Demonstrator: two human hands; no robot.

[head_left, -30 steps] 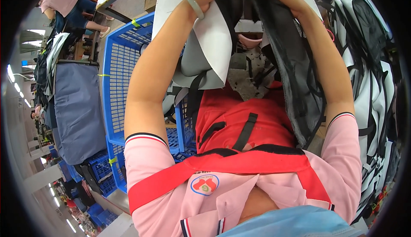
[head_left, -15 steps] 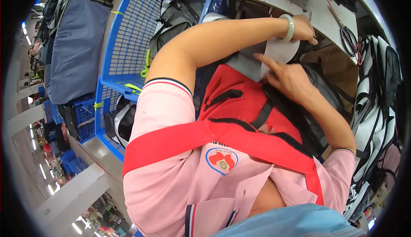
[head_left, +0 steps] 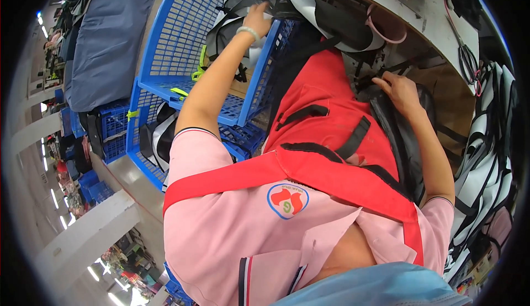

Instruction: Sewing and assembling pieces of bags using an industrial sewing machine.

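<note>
- Head view: left hand [head_left: 258, 19] reaches out to the left into a blue plastic crate [head_left: 176, 41], fingers curled down onto a black-and-white fabric piece [head_left: 243, 2] heaped at the crate's top edge; looks like a grasp, but the fingertips are hidden in the folds, so cannot tell for sure.
- A pale bead bracelet [head_left: 249, 32] sits on the left wrist.
- Black-and-white fabric piece drapes over the crate's rim, part inside the crate, part trailing toward the counter [head_left: 430, 13].
- Right hand [head_left: 398, 89] is just under the counter edge, fingers bent and closed on a black bag [head_left: 400, 140] that lies across the person's lap on the right side.
- Black bag runs from the right hand down along the right forearm, touching the red apron [head_left: 326, 135].
- The person wears a pink shirt [head_left: 221, 234] under the apron; apron has black straps across the front.
- Counter is white, curved by the lens, at upper right; scissors [head_left: 468, 57] lie on it near its far edge.
- A pink loop [head_left: 386, 30] hangs just below the counter edge.
- More black-and-white bags [head_left: 486, 157] are stacked at far right.
- A second blue crate [head_left: 149, 140] sits lower, below the first, holding dark pieces.
- A grey-blue padded thing [head_left: 107, 41] stands left of the crates.
</note>
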